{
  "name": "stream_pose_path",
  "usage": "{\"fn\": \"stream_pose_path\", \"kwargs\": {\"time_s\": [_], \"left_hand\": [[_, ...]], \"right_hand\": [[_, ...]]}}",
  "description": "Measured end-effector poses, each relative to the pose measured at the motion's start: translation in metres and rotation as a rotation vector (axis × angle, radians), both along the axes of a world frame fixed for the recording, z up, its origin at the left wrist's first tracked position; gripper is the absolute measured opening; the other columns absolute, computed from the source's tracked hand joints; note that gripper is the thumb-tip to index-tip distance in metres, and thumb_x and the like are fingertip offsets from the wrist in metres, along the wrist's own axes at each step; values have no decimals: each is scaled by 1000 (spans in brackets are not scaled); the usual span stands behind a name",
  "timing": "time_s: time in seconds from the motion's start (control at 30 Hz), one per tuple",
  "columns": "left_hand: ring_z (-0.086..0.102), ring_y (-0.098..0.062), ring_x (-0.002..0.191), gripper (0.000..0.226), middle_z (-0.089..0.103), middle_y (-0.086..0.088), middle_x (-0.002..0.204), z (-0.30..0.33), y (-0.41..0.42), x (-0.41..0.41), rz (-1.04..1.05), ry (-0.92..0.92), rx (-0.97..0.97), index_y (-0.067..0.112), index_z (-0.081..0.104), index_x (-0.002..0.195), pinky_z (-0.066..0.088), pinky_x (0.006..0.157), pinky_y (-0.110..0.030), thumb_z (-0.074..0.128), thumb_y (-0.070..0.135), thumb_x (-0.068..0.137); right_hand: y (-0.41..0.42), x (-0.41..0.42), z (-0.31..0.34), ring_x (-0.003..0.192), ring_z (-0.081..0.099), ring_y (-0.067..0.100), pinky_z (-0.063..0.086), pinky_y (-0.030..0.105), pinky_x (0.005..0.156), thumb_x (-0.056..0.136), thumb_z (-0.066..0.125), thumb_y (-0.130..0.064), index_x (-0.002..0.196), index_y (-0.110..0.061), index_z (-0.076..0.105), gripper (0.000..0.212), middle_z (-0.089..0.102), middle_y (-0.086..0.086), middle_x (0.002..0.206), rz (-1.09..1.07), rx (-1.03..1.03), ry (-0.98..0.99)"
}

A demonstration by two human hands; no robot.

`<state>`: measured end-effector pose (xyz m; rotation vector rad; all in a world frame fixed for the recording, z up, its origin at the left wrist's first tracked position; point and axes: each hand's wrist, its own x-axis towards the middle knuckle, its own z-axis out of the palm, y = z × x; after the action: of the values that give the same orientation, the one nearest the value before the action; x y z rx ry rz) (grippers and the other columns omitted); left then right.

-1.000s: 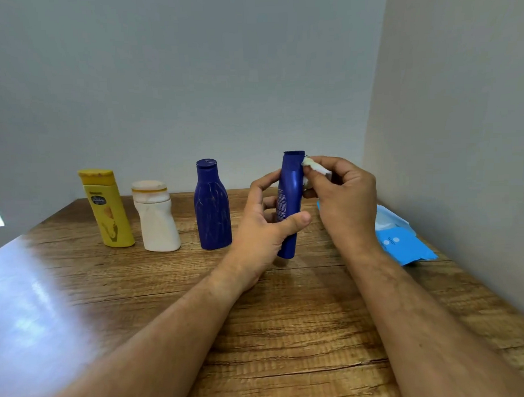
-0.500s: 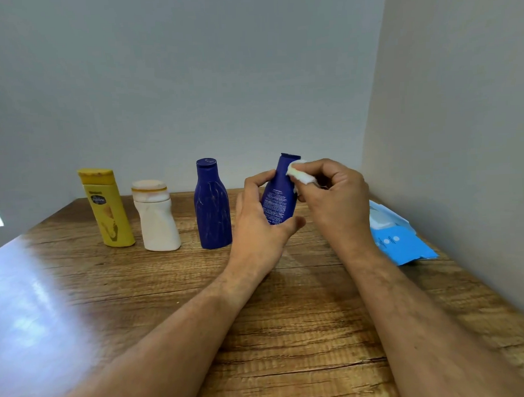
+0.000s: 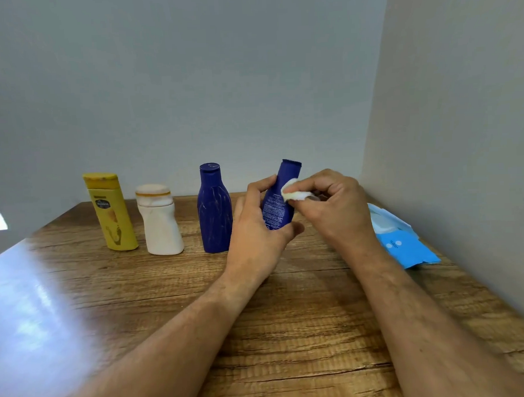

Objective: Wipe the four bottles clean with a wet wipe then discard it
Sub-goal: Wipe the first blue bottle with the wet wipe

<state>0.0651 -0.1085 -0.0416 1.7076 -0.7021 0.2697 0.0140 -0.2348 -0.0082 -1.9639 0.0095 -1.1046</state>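
Left hand curled round a tilted dark blue lotion bottle above the wooden table. Right hand pinching a folded white wet wipe against its shoulder. 3 bottles upright left: yellow bottle, white bottle, second blue bottle.

Setting: appearing to be a plain indoor room, likely a home.
Walls: bare grey walls meeting in a corner.
Surface: wood-grain surface carrying toiletry bottles and a blue wipes pack.
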Motion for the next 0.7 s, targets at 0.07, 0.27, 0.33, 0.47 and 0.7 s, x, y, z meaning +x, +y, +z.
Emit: {"fn": "stream_pose_path", "kwargs": {"time_s": [0.07, 0.27, 0.33, 0.47, 0.7], "left_hand": [[51, -2, 112, 85, 45, 8, 128, 1, 0, -3, 112, -83, 128, 46, 39, 139, 44, 97, -16, 90, 26, 74], [43, -16, 120, 85, 44, 2, 133, 6, -7, -11, 326, -273, 298, 31, 35, 142, 41, 108, -34, 87, 22, 76], [42, -18, 122, 86, 43, 1, 137, 6, -7, -11, 358, -333, 325, 23, 35, 145, 38, 109, -33, 87, 19, 76], [43, -18, 117, 78, 47, -3, 137, 4, -3, -5, 413, -434, 369, 17, 40, 144, 41, 105, -33, 82, 13, 79], [47, -22, 110, 73, 51, -5, 129, 5, -10, -9, 429, -544, 444, 15, 44, 139, 46, 99, -37, 81, 11, 76]], "right_hand": [[1, 3, -2, 81, 63, 3, 44, 6, 66, 81, 77, -14, 91, -22, 80, 13, 68, -8, 87, -59, -86, -6], [3, 6, -4, 86, 60, 7, 42, -1, 70, 90, 70, -20, 112, -18, 76, 22, 68, 1, 100, -210, -130, -68], [3, 4, -5, 82, 57, 2, 40, -2, 69, 90, 71, -20, 111, -19, 76, 22, 67, 1, 98, -215, -188, -52], [6, -1, -5, 80, 56, -3, 39, -2, 72, 83, 74, -12, 102, -23, 79, 23, 63, -10, 92, -92, -304, 62], [6, 0, 1, 82, 54, 3, 35, -3, 68, 92, 67, -23, 112, -19, 75, 22, 62, -3, 93, -304, -203, -38]]}}
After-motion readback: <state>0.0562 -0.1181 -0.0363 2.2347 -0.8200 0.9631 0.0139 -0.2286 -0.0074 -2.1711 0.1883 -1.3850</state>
